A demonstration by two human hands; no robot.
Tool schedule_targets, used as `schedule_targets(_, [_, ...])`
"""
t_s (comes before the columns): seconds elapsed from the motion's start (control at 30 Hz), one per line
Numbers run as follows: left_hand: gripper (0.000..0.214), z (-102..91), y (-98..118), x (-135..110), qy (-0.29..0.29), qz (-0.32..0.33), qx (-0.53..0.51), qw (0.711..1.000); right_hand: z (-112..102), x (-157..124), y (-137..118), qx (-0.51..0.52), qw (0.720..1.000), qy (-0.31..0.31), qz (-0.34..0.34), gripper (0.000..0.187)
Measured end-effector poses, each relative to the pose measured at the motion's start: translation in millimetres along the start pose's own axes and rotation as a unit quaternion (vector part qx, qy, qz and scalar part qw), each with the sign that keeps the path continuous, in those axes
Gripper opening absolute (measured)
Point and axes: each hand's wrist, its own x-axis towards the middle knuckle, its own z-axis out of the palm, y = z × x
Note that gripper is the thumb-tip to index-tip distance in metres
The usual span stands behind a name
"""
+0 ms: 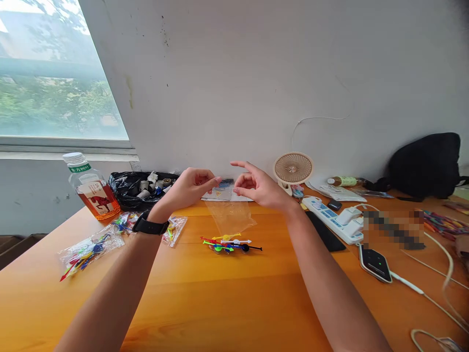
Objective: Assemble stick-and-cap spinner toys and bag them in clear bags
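Note:
A clear plastic bag [231,215] hangs between my hands over the table, its top edge pinched at both sides. My left hand [194,186], with a black watch on the wrist, is closed on the bag's left corner. Thumb and fingertips of my right hand [256,186] grip the right corner, and its index finger points outward. Below the bag lies a small pile of coloured plastic arrow spinners [230,243] in yellow, red, green, white, blue and black. Filled clear packets [91,252] with similar pieces rest left of my left forearm.
On the left stand a tea bottle [94,190] and a black plastic bag [126,188] holding rubbish. A small fan [293,168], a white power strip [330,220], a white-edged device [375,264] and cables lie to the right. A black bag [427,164] leans against the wall.

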Motion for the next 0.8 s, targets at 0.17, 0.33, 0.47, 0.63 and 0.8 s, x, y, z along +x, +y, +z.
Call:
schedule_targets(0.17, [0.047,-6.4,6.1,-3.0,-0.014,-0.005,0.011,1.000,3.3,-7.8,-25.5,-0.151,0.976,0.146,-0.064,0.034])
schedule_targets(0.33, [0.041,-2.9,10.9,-1.9,-0.011,0.002,0.023,1.000,13.7,-27.5,-63.9,-0.215,0.973,0.044,-0.078,0.020])
schedule_targets(0.47, [0.036,-0.7,12.3,-2.1,-0.025,0.016,0.027,0.999,16.3,-31.9,-72.1,-0.245,0.965,0.011,-0.094,0.009])
schedule_targets(0.63, [0.039,-7.7,7.9,-2.0,0.026,0.003,0.044,0.999,-8.3,-27.8,-56.3,-0.263,0.960,0.092,-0.029,0.023])
schedule_targets(0.8, [0.039,-18.7,-0.8,0.5,0.060,-0.017,0.020,0.998,-43.2,-23.7,-6.7,-0.183,0.963,-0.166,0.111,0.038])
